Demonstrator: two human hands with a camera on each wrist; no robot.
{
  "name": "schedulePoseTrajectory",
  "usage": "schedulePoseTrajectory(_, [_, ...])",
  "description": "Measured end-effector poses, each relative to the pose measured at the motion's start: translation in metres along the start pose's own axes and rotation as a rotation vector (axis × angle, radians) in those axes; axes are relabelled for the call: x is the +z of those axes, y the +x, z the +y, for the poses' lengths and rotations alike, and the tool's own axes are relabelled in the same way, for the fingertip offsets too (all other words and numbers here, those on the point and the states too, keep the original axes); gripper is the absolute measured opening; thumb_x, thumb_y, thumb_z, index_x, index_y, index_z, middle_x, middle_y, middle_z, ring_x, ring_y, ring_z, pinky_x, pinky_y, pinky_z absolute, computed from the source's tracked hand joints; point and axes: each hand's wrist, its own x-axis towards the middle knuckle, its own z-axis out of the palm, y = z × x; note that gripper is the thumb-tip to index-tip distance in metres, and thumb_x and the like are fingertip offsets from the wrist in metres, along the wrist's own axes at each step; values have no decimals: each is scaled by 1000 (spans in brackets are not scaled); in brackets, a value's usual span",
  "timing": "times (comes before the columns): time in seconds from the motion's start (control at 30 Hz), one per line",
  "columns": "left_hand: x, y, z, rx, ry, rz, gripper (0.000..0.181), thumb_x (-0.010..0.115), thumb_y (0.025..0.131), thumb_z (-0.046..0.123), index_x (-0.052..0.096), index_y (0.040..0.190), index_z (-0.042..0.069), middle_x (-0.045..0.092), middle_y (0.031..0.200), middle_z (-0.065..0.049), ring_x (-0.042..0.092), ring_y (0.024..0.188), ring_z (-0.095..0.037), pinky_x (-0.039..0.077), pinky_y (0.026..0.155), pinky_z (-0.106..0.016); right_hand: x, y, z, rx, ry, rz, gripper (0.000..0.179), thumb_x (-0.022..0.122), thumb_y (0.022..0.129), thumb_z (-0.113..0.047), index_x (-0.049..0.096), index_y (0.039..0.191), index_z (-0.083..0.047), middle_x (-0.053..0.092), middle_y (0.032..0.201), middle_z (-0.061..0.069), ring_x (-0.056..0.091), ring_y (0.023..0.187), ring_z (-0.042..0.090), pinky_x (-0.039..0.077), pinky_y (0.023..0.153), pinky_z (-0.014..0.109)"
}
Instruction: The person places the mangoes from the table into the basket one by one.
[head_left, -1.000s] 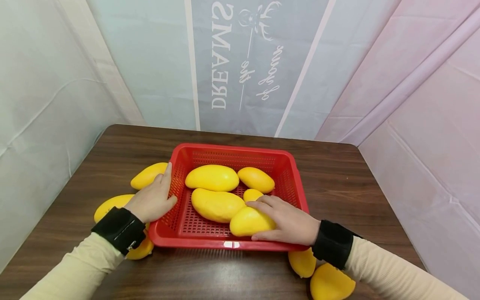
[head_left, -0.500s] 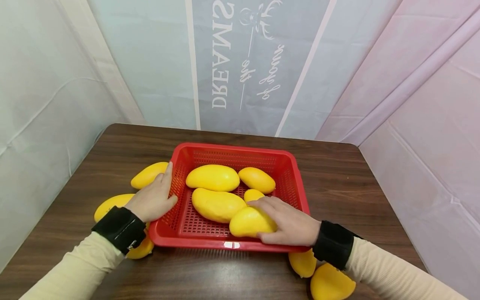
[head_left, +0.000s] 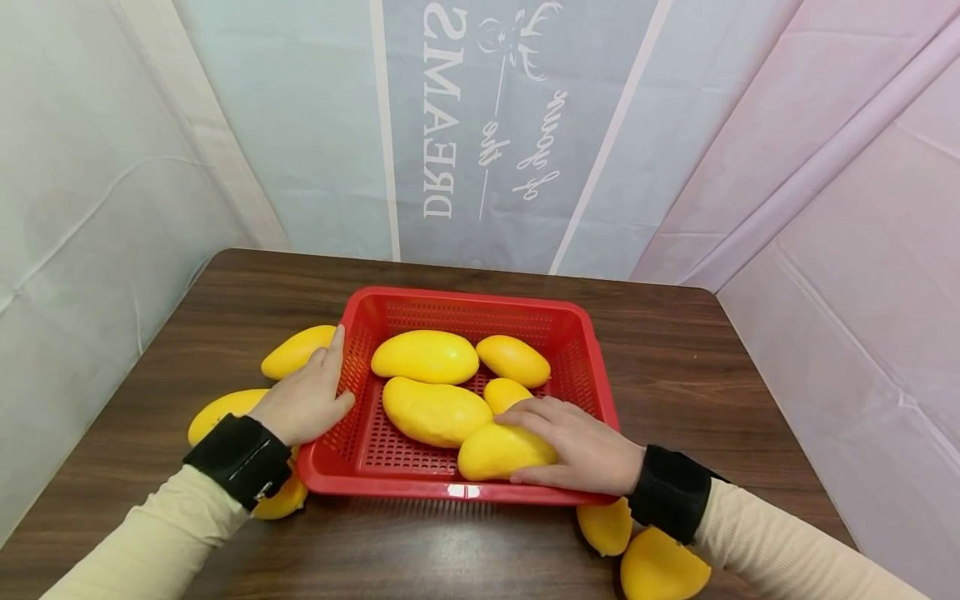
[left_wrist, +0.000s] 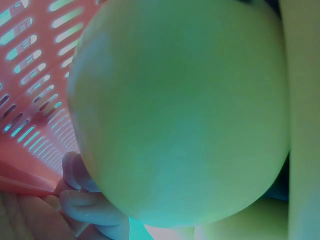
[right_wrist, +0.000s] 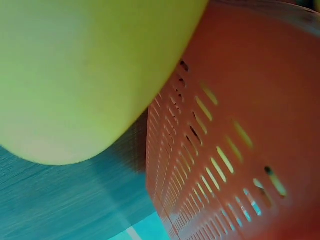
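The right hand lay flat-fingered on a mango inside the red basket (four more beside it); the left hand, fingers relaxed, rested on its rim, loose mangoes crowding outside.
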Motion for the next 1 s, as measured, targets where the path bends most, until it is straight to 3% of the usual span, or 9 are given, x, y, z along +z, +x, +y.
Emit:
schedulePoseTrajectory(0.17, [0, -1, 1, 3, 0, 1, 100, 60, 94, 23, -17, 157, 11, 40, 131, -24, 61, 77, -16, 60, 66, -32, -2, -5, 0, -9, -30, 26, 63, 65, 88, -55, 52, 141, -22, 57, 134, -5, 52, 123, 15, 45, 107, 47])
schedulePoseTrajectory(0.73, [0, -2, 0, -3, 0, 0, 99, 60, 95, 23, -17, 157, 11, 39, 131, -25, 61, 76, -15, 61, 67, -32, -13, -38, 1, 94, -50, 79, 56, 71, 87, -48, 58, 134, -23, 57, 132, -5, 54, 120, 14, 49, 103, 48])
schedulePoseTrajectory(1.0, [0, -1, 1, 4, -9, -1, 99, 59, 95, 23, -17, 157, 11, 39, 132, -25, 62, 76, -14, 60, 66, -31, -10, -54, 3, 4, -166, 222, 48, 76, 83, -43, 65, 124, -21, 59, 127, -3, 55, 115, 12, 53, 97, 41])
